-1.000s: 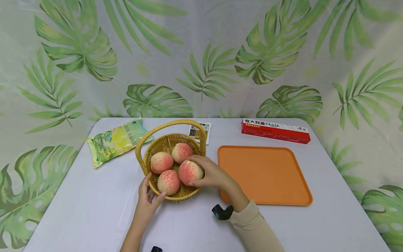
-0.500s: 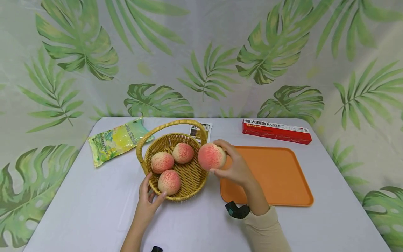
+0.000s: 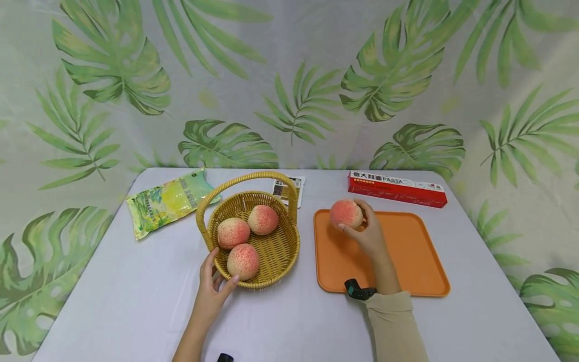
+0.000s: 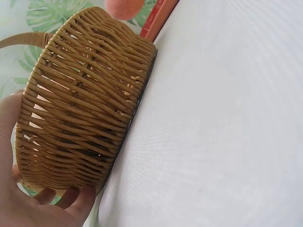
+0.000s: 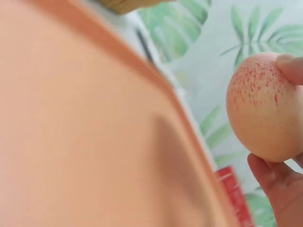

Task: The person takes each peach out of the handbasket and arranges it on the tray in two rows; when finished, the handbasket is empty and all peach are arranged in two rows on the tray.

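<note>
My left hand (image 3: 214,287) holds the near left side of a yellow wicker basket (image 3: 277,254), thumb at the rim. In the left wrist view, the fingers lie against the woven wall (image 4: 80,104) of the basket. Inside the basket are three pink-and-cream peaches (image 3: 243,262), with bare weave on the right. My right hand (image 3: 374,235) grips another peach (image 3: 346,213) between thumb and fingers, over the back left part of an orange tray (image 3: 407,256). In the right wrist view this peach (image 5: 260,111) is held above the tray surface (image 5: 80,123).
A green and yellow bag (image 3: 169,201) lies left of the basket. Behind the basket is a small printed packet (image 3: 296,187), partly hidden by the handle. A red and white pasta box (image 3: 397,190) lies at the back right, behind the tray.
My right hand has lifted one peach out of the basket and carried it right, over the tray. My left hand and the basket have stayed in place.
</note>
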A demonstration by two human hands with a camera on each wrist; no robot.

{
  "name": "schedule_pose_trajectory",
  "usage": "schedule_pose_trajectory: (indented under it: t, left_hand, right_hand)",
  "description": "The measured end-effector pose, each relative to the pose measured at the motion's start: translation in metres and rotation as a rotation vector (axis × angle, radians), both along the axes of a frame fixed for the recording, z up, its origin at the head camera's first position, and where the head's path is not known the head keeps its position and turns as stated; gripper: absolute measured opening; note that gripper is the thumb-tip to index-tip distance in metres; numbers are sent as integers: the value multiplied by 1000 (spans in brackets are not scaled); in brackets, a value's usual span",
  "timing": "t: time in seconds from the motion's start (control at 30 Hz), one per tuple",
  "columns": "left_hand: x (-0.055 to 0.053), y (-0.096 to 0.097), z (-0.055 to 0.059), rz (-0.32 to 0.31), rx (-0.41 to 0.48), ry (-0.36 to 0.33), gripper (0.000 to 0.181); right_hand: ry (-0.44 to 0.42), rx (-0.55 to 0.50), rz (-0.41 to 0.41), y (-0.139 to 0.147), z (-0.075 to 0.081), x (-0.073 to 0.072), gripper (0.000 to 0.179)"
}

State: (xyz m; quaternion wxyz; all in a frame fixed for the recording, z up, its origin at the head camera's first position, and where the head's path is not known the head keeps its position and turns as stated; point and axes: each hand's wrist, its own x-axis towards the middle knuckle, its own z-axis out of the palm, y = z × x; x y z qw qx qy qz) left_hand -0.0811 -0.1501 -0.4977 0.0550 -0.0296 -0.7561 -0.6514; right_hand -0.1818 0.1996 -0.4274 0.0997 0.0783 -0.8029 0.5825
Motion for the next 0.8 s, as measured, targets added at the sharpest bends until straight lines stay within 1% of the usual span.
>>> schedule_pose_trajectory:
  t: [0.17,0.37,0.53,0.7,0.8]
  left_hand:
    - [0,0,0,-8,11,8,77]
    - [-1,0,0,-4,19,7,77]
    - [-1,0,0,-4,19,-1,77]
    - [0,0,1,-6,20,-3,78]
    - [0,0,0,-9,20,5,79]
  right_hand:
    - [-74,-22,-24,7,-21,-7,67]
    - [-124,-29,-12,8,-36,-11,68]
    - [-138,-37,20,8,-41,-11,69]
    - [-147,-38,54,8,-41,-10,71]
    - [-158,-38,54,8,-40,-10,72]
